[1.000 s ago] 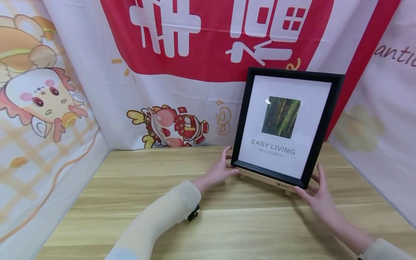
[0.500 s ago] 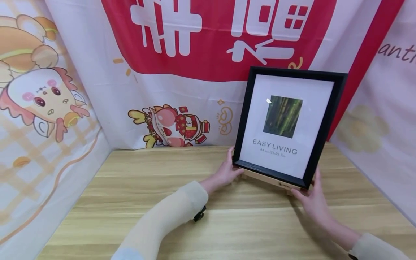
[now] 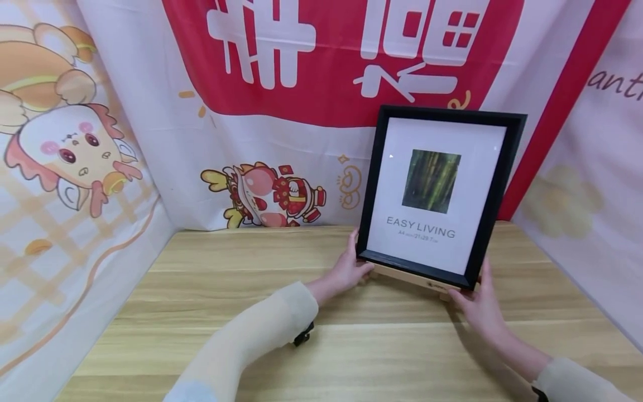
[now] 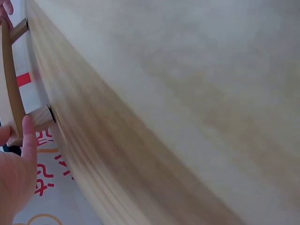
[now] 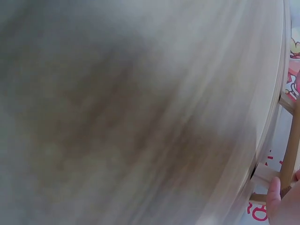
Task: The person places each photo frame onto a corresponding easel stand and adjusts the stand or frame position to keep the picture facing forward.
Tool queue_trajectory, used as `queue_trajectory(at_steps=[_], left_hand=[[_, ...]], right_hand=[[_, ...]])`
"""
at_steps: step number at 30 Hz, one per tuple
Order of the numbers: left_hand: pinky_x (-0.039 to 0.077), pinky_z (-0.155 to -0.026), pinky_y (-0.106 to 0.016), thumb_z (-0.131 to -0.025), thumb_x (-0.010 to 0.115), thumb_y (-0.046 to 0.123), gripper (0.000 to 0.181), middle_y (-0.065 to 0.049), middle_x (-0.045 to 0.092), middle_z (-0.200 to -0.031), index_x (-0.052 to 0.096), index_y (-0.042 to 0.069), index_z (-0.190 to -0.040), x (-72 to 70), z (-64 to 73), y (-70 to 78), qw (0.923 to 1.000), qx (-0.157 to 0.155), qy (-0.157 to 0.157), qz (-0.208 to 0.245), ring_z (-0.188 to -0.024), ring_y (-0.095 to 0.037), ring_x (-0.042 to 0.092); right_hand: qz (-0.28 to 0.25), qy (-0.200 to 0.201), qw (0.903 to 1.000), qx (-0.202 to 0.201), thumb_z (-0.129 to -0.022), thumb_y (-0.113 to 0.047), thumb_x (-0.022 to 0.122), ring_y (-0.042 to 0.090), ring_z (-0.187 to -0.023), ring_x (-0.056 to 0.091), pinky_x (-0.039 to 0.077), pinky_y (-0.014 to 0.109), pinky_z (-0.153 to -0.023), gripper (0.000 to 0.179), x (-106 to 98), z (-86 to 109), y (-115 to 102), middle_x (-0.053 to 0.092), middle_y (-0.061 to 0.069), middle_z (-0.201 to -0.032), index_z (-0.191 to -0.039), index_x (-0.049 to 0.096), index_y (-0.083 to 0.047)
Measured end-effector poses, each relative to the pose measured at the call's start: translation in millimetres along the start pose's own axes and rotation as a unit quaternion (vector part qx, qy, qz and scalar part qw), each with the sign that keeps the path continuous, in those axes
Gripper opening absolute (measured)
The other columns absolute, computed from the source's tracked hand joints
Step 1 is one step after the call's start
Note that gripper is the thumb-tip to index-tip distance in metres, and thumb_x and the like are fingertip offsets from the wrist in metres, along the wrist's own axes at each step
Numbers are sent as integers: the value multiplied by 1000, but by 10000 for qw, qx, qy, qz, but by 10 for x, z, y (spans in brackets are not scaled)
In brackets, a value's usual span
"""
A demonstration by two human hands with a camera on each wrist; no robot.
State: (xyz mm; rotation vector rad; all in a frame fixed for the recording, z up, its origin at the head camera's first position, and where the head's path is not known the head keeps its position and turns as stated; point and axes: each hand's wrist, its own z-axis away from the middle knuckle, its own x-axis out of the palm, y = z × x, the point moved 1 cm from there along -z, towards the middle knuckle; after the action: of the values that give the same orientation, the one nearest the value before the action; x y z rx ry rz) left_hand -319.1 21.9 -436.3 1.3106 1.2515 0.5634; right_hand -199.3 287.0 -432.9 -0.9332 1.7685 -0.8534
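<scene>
A black picture frame [image 3: 369, 184] with a white "EASY LIVING" insert leans back on a small wooden easel [image 3: 409, 276] at the right of the table. My left hand [image 3: 345, 270] grips the left end of the easel's ledge, by the frame's lower left corner. At the ledge's right end my right hand [image 3: 483, 306] holds on, thumb in front. The left wrist view has the left hand [image 4: 18, 173] with its thumb against the wooden ledge [image 4: 13, 89] near a short leg. In the right wrist view, the right hand [image 5: 283, 204] is partly cut off beside the ledge [image 5: 291, 145].
The wood-grain table [image 3: 241, 290] extends left and in front of the easel. A white and red printed cloth [image 3: 281, 134] hangs behind it. Printed side cloths [image 3: 90, 234] border the table left and right.
Both hands have closed in on the ends of the easel's ledge. Over the last half second the easel and frame have shifted slightly left and turned a little.
</scene>
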Motion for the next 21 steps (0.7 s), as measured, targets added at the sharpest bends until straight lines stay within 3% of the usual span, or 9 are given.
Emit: queue_trajectory(at_steps=[12,21], left_hand=[[57,-56,-33,-86,68,-5,99,-21,54,-131,5,31,-154,-234,270,-24,9969,-584,517,-119,-69,-27,65],[57,-55,-32,-86,69,-2,99,-23,50,-137,1,25,-155,-466,488,-77,9944,-612,826,-253,-65,-26,63]], right_hand=[[17,-411,9991,-70,-86,13,63,51,-102,56,51,15,-74,109,225,-125,-72,27,37,-139,-155,-13,-25],[-97,-726,9973,-45,-86,12,65,51,-106,55,52,19,-78,110,454,-219,-176,22,37,-144,-155,-15,-22]])
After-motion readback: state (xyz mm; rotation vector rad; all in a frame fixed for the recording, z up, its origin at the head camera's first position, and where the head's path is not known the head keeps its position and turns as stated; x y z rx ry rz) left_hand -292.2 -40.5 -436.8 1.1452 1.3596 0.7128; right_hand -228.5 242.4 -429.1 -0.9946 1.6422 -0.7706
